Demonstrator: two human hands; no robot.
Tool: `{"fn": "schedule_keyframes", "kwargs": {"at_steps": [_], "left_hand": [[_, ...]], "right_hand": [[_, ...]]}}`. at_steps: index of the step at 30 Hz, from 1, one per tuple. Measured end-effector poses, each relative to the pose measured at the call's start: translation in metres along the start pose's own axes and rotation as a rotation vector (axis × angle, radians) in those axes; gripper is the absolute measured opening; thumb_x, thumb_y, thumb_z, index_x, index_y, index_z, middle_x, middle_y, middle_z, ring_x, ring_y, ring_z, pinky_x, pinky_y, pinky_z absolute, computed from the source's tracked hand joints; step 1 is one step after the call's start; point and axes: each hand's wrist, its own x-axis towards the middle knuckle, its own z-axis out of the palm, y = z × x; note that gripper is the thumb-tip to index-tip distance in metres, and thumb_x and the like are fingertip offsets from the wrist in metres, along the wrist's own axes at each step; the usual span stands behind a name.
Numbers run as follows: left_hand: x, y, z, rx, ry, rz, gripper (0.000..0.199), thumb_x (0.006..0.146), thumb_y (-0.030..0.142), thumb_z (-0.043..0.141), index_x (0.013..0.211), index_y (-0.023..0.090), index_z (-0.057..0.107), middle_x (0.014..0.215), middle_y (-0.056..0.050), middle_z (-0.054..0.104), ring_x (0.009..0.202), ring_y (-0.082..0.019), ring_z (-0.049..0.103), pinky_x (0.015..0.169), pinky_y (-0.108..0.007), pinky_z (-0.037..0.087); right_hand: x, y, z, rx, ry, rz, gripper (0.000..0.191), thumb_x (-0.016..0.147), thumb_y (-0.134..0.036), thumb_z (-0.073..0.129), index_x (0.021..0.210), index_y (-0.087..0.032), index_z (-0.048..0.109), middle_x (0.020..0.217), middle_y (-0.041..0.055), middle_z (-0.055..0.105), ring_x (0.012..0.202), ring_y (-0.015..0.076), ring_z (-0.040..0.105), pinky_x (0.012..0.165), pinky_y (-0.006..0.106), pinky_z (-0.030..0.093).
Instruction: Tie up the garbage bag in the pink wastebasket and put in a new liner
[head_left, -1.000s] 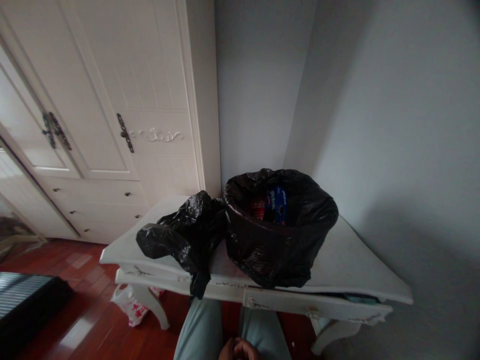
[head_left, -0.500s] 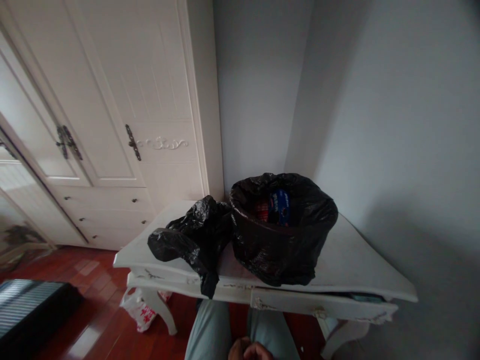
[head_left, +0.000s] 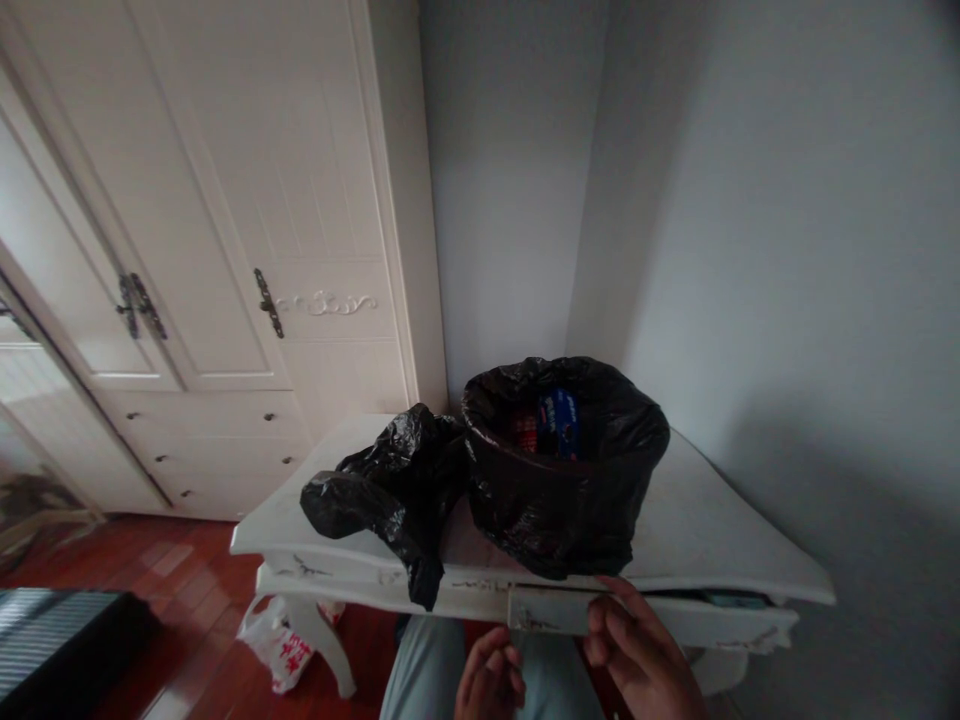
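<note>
A bin lined with a black plastic bag (head_left: 570,515) stands on the white desk (head_left: 720,510). Inside it lie a blue printed packet (head_left: 559,424) and something red beside it. Left of the bin, a second, crumpled black plastic bag (head_left: 405,480) hangs partly over the desk's front edge. My right hand (head_left: 637,645) is at the front of the desk by the drawer, just below the bin, index finger stretched out and holding nothing. Lower down, over my lap, my left hand (head_left: 491,675) has its fingers loosely bent with nothing visible in them.
The desk's front drawer (head_left: 551,612) is pulled slightly out. A white wardrobe (head_left: 330,220) stands behind on the left, and grey walls meet behind the desk. On the red floor are a white carrier bag (head_left: 276,645) and a dark striped box-like thing (head_left: 67,650).
My hands were together over my lap and have come apart. The right one has risen to the desk's front edge; the left has lifted slightly. The view has tilted a little upward.
</note>
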Motion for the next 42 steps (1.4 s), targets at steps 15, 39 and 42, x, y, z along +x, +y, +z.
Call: {"fn": "schedule_keyframes", "kwargs": {"at_steps": [15,39,42], "left_hand": [[-0.022,0.124,0.112,-0.465,-0.504,-0.133,0.038,0.09,0.02,0.066,0.128,0.013,0.066,0.1,-0.008,0.079,0.08,-0.014,0.072,0.072,-0.025,0.055],[-0.033,0.169,0.166,-0.13,-0.347,-0.127,0.012,0.08,0.024,0.076,0.088,0.018,0.069,0.085,-0.002,0.078,0.062,-0.015,0.069,0.058,-0.027,0.054],[-0.032,0.184,0.158,-0.08,-0.377,-0.132,0.02,0.083,0.037,0.073,0.085,0.018,0.068,0.082,-0.006,0.077,0.073,-0.021,0.073,0.064,-0.032,0.056]], "right_hand": [[-0.015,-0.05,0.026,0.282,-0.091,-0.176,0.025,0.069,-0.041,0.088,0.069,-0.028,0.066,0.069,-0.0012,0.056,0.057,0.0134,0.047,0.056,0.032,0.048],[0.028,-0.114,0.031,0.451,0.077,-0.146,0.018,0.084,-0.032,0.067,0.1,-0.024,0.07,0.1,0.005,0.078,0.102,0.0173,0.071,0.093,0.031,0.06],[0.052,-0.146,0.018,0.439,0.126,-0.125,0.022,0.091,-0.035,0.057,0.105,-0.02,0.066,0.098,0.0068,0.079,0.099,0.0162,0.073,0.089,0.029,0.061]]}}
